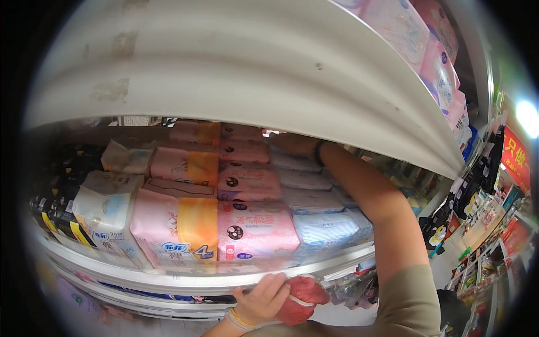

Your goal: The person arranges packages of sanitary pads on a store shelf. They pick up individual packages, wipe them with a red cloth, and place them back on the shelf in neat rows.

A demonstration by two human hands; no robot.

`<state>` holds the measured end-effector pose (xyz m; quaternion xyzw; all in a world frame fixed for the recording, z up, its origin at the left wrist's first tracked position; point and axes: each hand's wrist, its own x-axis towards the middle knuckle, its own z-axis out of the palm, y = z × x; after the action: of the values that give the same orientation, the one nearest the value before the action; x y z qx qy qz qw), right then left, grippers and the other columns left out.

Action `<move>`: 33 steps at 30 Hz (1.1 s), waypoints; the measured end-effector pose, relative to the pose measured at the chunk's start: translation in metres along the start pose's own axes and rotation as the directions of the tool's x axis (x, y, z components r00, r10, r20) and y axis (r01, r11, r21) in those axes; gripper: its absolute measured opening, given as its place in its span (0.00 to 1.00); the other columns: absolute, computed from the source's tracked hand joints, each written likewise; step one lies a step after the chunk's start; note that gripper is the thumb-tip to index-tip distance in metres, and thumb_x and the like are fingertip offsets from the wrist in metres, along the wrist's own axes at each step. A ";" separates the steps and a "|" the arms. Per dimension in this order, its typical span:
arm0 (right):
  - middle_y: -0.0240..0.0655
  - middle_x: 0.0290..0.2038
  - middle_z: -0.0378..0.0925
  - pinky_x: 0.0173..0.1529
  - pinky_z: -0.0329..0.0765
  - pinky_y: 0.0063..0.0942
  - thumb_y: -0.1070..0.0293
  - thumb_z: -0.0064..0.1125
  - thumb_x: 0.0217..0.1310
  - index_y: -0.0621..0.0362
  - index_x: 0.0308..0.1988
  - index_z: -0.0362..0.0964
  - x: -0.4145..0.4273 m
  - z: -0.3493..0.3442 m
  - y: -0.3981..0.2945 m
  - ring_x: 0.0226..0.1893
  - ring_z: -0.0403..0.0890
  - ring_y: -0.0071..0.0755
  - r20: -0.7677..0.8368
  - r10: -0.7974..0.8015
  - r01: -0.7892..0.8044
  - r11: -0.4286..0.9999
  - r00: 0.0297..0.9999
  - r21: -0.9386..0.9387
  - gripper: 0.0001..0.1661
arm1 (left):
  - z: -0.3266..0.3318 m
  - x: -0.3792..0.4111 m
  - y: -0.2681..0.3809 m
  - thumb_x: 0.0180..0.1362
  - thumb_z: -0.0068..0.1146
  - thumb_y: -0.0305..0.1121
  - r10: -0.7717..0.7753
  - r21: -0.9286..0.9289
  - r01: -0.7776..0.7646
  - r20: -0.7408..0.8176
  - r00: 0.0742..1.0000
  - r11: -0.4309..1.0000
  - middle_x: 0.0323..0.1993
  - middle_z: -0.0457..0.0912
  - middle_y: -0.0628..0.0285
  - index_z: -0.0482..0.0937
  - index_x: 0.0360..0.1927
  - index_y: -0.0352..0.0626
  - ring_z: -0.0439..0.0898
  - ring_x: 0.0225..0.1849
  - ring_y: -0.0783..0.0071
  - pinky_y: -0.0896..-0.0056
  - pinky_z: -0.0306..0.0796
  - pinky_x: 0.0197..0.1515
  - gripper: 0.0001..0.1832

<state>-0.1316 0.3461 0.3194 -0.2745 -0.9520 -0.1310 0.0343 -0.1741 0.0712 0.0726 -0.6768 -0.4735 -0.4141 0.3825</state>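
Note:
My left hand [263, 297], with yellow and clear bands at the wrist, holds a red cloth [301, 299] with a pale edge, just below the front rail of the shelf [198, 280]. My right arm reaches deep over the shelf. The right hand [290, 143], dark band at the wrist, lies in shadow over the rear packs at the back; its fingers are hard to make out. Below it are rows of light blue packs [326, 227], beside pink sanitary pad packs [257, 231], pink and orange packs [174, 231] and white packs [109, 210].
A white metal shelf [252, 71] hangs low above the packs and bears more pink packs [440, 76] at upper right. Black packs [54, 210] fill the left end. A clear plastic guard runs along the shelf front. Hanging goods and stocked shelves [484, 261] stand at right.

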 end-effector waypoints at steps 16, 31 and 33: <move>0.46 0.58 0.62 0.64 0.57 0.36 0.49 0.37 0.64 0.55 0.58 0.59 0.002 0.027 0.019 0.59 0.62 0.45 -0.088 0.042 -0.025 0.982 0.995 0.187 0.30 | -0.001 -0.002 -0.006 0.56 0.40 0.52 0.067 -0.012 -0.067 0.034 0.997 0.998 0.53 0.73 0.64 0.77 0.42 0.58 0.64 0.61 0.67 0.40 0.20 0.64 0.19; 0.46 0.50 0.72 0.57 0.65 0.32 0.44 0.33 0.66 0.61 0.53 0.65 -0.105 -0.032 0.007 0.53 0.71 0.43 -0.158 0.124 -0.021 0.848 0.980 0.529 0.33 | -0.008 0.013 0.015 0.55 0.47 0.44 -0.244 -0.193 0.243 0.022 0.970 0.951 0.46 0.78 0.65 0.78 0.35 0.50 0.70 0.54 0.68 0.51 0.27 0.67 0.13; 0.46 0.47 0.74 0.54 0.67 0.32 0.47 0.34 0.66 0.62 0.50 0.68 -0.142 -0.034 -0.016 0.50 0.73 0.41 -0.243 0.086 0.070 0.820 0.966 0.568 0.30 | -0.021 0.017 0.019 0.52 0.51 0.43 -0.290 -0.288 0.280 0.008 0.957 0.916 0.44 0.77 0.64 0.77 0.32 0.48 0.72 0.51 0.66 0.50 0.35 0.66 0.11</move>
<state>-0.0202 0.2506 0.3291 -0.2363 -0.9333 0.1262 0.2391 -0.1570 0.0524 0.0936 -0.6415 -0.4952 -0.5412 0.2242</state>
